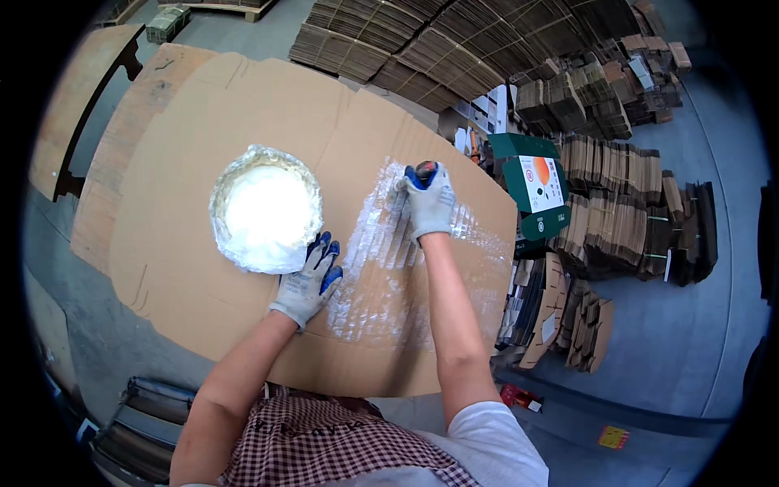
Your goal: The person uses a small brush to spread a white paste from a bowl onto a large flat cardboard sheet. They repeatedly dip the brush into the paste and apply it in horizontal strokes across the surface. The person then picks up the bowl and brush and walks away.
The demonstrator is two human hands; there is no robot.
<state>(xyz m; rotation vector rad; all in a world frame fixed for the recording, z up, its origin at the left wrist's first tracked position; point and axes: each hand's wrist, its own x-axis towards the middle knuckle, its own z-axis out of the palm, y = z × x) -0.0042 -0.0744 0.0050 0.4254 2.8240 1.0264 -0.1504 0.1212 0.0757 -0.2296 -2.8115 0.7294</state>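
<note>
My left hand (307, 284), in a grey glove with blue fingers, lies with its fingers spread on a large cardboard sheet (333, 146). Its fingertips reach the near right rim of a round basin (230, 183) lined with clear plastic film, which holds a bright white substance (269, 213). Farther right, my gloved right hand (432, 203) is closed around a tool with a dark and red handle (425, 170); its working end is mostly hidden. Beneath and around that hand, a streaky whitish film (377, 260) covers the right part of the sheet.
Wooden boards (89, 97) lie at the left. Strapped stacks of flat cardboard (406, 49) stand beyond the sheet. Green printed packaging (531, 183) lies by its right edge, with bundles of folded cartons (604, 223) farther right. A red object (519, 398) rests low at the right.
</note>
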